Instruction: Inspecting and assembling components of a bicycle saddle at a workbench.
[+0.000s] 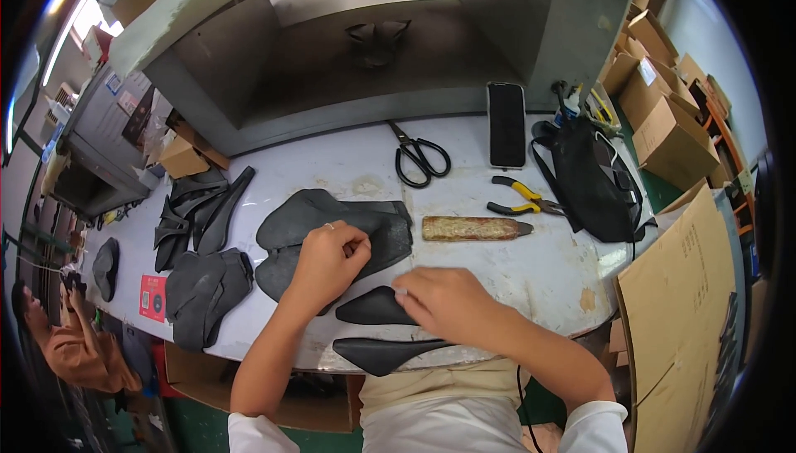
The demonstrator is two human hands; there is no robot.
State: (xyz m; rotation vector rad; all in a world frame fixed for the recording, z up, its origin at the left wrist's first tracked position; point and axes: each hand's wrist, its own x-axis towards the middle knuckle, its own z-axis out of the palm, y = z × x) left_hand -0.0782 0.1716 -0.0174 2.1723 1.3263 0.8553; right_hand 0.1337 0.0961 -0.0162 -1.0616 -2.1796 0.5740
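My left hand, a ring on one finger, is closed with fingertips curled in above a stack of dark grey, sole-shaped pieces. What it pinches, if anything, is too small to make out. My right hand is also closed, its fingers pressed together over the narrow end of a black, pointed shoe insole. Whether it grips the insole is hidden by the fingers. A second black pointed insole lies along the near table edge, below my right hand.
Right of the stack lie a worn tapered tool, yellow-handled pliers, black scissors, a phone and a black bag. Black shoe parts and folded grey pieces sit left. A grey metal box stands behind; a person is far left.
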